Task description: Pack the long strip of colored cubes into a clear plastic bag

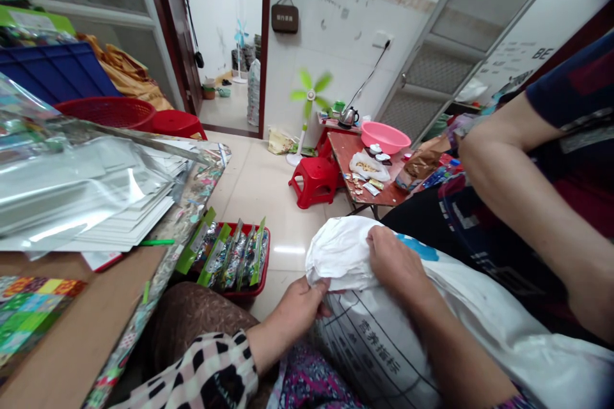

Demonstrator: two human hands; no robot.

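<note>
A large white sack (pixel 374 339) printed with dark lines and characters lies across my lap and stretches toward the lower right. Its upper edge is folded over into a bunched white rim (pixel 338 249). My left hand (pixel 304 303), coming out of a checkered sleeve, pinches the near left side of that rim between thumb and fingers. On the rim's right side, my right hand (pixel 396 259) is closed on the cloth, knuckles up. The sack's contents are hidden.
At left, a worktable (pixel 201 172) bears white sheets and clear plastic. Below it sits a red basket (pixel 267 262) of green-topped packets. Ahead are a red stool (pixel 314 179), a fan (pixel 311 94) and a low table (pixel 345 150). Another person's arm (pixel 522 179) is close at right.
</note>
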